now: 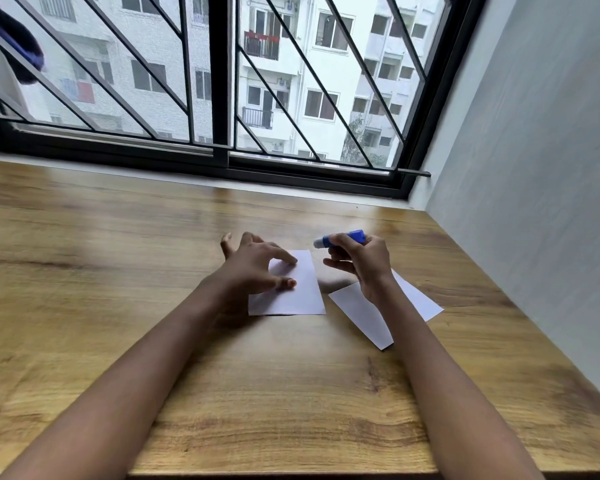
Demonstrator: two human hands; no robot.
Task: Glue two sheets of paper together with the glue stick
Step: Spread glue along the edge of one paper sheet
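Head view: at the left, our left hand has its fingers spread apart, the tips pressing on a white rectangular paper sheet that lies flat on the brown wood-grain worktop, long axis running away from us. Just right of that sheet's far corner, our right hand has its fingers curled tight round the blue plastic glue stick. The stick is held above the worktop, nearly level, with its white end pointing left (capped or bare, we cannot tell). So the pinned sheet lies left of that white end and a little nearer us. Under the right wrist lies a second white paper sheet, slanted. We count two sheets and one glue stick.
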